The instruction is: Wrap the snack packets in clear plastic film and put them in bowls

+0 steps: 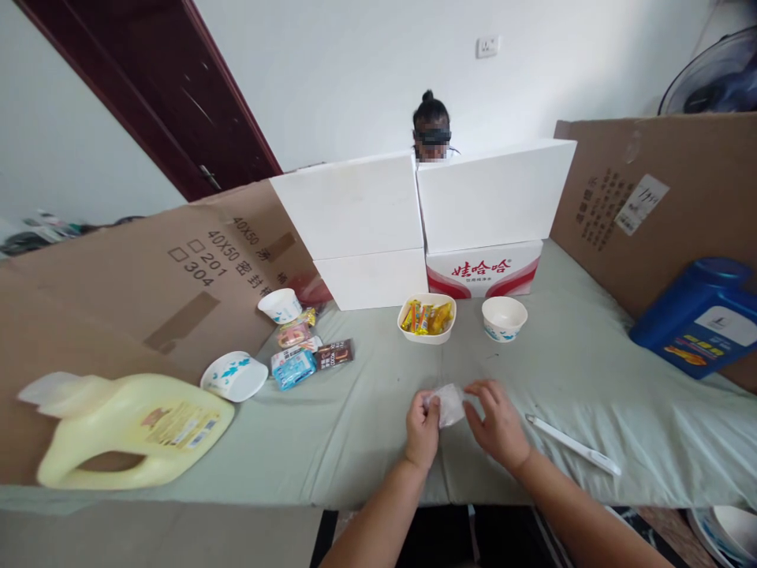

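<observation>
My left hand (pixel 424 430) is closed, its thumb pressing on a small whitish, see-through packet (pixel 450 405) above the front middle of the cloth. At the packet's right edge is my right hand (pixel 495 422), fingers apart and curved toward it; whether they touch it I cannot tell. Beyond the hands stands a cream tray (pixel 426 339) with yellow-wrapped snacks (pixel 426 317) in it. A paper bowl (pixel 505 319) with a blue pattern stands upright to its right. Close to my right forearm lies a slim white stick-like tool (pixel 573 444).
At left lie a yellow jug (pixel 136 430), a tipped paper bowl (pixel 235 376), another bowl (pixel 280 305), a blue packet (pixel 294 368) and a brown packet (pixel 334 355). A blue bottle (pixel 701 315) leans at right. White boxes (pixel 370 209) and cardboard (pixel 662 189) wall the table; a person sits behind.
</observation>
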Motion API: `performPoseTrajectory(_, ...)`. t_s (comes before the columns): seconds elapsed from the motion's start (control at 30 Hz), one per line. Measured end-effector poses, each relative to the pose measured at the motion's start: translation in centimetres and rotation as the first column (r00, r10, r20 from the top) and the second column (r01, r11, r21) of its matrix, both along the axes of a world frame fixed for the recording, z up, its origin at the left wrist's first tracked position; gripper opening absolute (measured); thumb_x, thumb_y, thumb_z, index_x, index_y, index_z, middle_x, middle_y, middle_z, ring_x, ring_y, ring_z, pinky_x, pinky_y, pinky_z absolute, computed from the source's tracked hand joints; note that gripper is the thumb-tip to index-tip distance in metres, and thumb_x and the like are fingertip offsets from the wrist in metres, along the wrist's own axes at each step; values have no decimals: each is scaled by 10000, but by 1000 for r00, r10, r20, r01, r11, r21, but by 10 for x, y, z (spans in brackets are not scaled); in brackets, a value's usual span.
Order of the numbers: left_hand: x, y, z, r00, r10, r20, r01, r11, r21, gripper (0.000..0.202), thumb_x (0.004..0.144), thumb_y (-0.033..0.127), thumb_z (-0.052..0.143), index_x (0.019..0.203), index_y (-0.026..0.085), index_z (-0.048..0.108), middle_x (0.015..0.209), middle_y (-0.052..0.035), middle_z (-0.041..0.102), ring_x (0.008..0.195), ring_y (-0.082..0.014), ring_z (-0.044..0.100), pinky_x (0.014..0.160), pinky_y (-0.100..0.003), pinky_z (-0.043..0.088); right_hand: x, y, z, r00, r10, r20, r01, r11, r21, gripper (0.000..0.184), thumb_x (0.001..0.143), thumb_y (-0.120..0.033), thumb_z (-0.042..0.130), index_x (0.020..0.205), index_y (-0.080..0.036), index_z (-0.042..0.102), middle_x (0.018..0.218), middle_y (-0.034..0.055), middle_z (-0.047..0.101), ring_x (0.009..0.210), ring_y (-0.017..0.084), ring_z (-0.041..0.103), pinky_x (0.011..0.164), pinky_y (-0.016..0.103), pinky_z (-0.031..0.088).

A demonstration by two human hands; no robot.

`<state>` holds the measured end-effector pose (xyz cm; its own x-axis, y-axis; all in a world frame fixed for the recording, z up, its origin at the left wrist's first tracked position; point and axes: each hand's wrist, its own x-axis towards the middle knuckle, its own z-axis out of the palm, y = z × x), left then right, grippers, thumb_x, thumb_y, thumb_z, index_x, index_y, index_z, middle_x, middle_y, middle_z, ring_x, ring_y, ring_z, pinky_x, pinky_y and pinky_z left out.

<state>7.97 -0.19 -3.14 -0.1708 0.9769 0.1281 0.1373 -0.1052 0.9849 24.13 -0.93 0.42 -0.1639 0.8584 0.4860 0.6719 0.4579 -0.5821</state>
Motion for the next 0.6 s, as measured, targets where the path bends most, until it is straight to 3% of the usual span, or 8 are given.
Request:
performPoseTrajectory(0.07, 1, 1, 1, 999, -10, 52, 12, 1000, -25, 525, 773, 682, 568, 872, 166, 563, 606, 48, 501, 540, -110, 475, 527, -213, 403, 1, -7, 3, 958, 210, 197, -237, 963, 128, 301, 856, -278, 538, 1147, -206, 573, 1155, 114, 613, 1148, 252, 518, 972, 431, 414)
performPoseTrajectory(0.13, 1, 0, 3, 998, -29, 58, 31, 999, -34, 523, 772, 672, 583, 895, 164, 569, 616, 40, 529, 546, -116, 495, 532, -222, 419, 1, -9, 2, 891, 304, 336, -375, 912, 169, 334, 859, -246, 555, 1192, -219, 559, 1189, 94, 615, 1187, 244, 492, 1021, 453, 364)
performPoseTrajectory(0.23, 2, -1, 5, 998, -44, 37, 44, 999, -4, 502, 812, 651, 550, 913, 161, 588, 704, -4, 604, 627, -142, 553, 603, -252, 460, 3, 0, 0, 892, 275, 360, -358, 914, 189, 218, 912, -171, 483, 1083, -220, 608, 997, 61, 675, 984, 197, 571, 940, 406, 406)
performPoseTrajectory(0.33, 3, -2, 5, 997, -42, 66, 42, 999, 13, 515, 854, 653, 483, 1001, 166, 562, 685, -7, 603, 628, -149, 562, 607, -260, 456, 19, 28, 12, 905, 264, 332, -333, 927, 170, 222, 933, -157, 421, 966, -211, 633, 894, 57, 668, 850, 180, 568, 806, 331, 448)
performPoseTrajectory(0.4, 3, -2, 3, 993, -69, 94, 69, 998, -3, 510, 876, 644, 449, 1054, 171, 518, 609, 24, 554, 579, -144, 539, 572, -251, 433, 39, 56, 31, 940, 144, 309, -214, 955, 203, 275, 928, -137, 375, 962, -199, 640, 921, 79, 662, 886, 191, 567, 806, 324, 451)
performPoseTrajectory(0.47, 3, -1, 0, 991, -107, 85, 109, 994, -15, 481, 888, 617, 448, 1073, 174, 484, 594, 41, 525, 577, -141, 532, 580, -250, 423, 62, 87, 55, 936, -112, 334, 46, 979, 198, 294, 919, -139, 363, 985, -174, 648, 954, 104, 655, 962, 216, 555, 876, 348, 431)
performPoseTrajectory(0.53, 4, 0, -4, 989, -140, 47, 141, 990, -22, 451, 889, 581, 471, 1082, 174, 460, 611, 45, 516, 593, -139, 531, 599, -255, 419, 82, 116, 76, 826, -274, 493, 260, 961, 97, 313, 928, -160, 361, 1089, -148, 629, 1087, 130, 629, 1095, 243, 510, 955, 371, 390)
performPoseTrajectory(0.6, 4, 2, -9, 987, -162, 14, 163, 986, -28, 423, 889, 540, 490, 1093, 172, 442, 611, 51, 498, 592, -138, 519, 599, -257, 410, 98, 142, 87, 773, -279, 570, 317, 948, 33, 319, 925, -140, 369, 1122, -120, 619, 1125, 152, 613, 1128, 263, 495, 966, 388, 381)
